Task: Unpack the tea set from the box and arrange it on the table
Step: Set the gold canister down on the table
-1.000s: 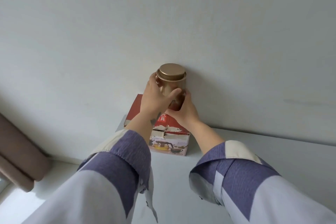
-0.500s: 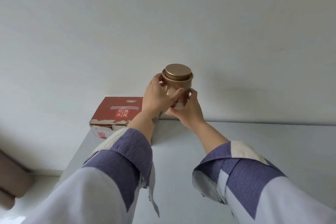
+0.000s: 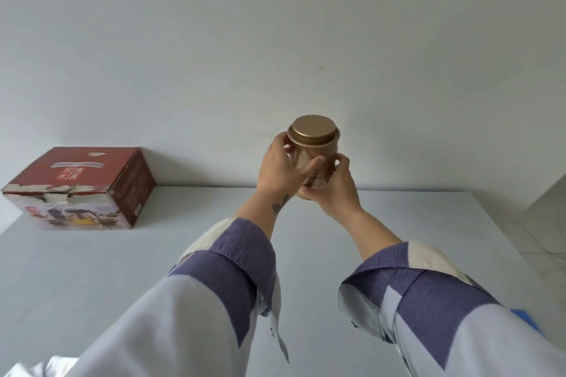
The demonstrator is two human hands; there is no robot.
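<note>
Gold-bronze tin (image 3: 314,156) with matching lid and a pale cream band of dark print. Red box (image 3: 82,187), white torn edges, white characters on top, dark teaware pictured on its pale front. White table (image 3: 153,254), pale grey wall (image 3: 275,40). Sleeves (image 3: 220,281) in lilac, purple, cream blocks.

White Chinese characters, one reading 水, mark the red box (image 3: 92,174) top; the tin's (image 3: 315,162) label print is illegible.

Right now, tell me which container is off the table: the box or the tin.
The gold-lidded tin, held up between the left hand and right hand. The red box rests on the table.
</note>
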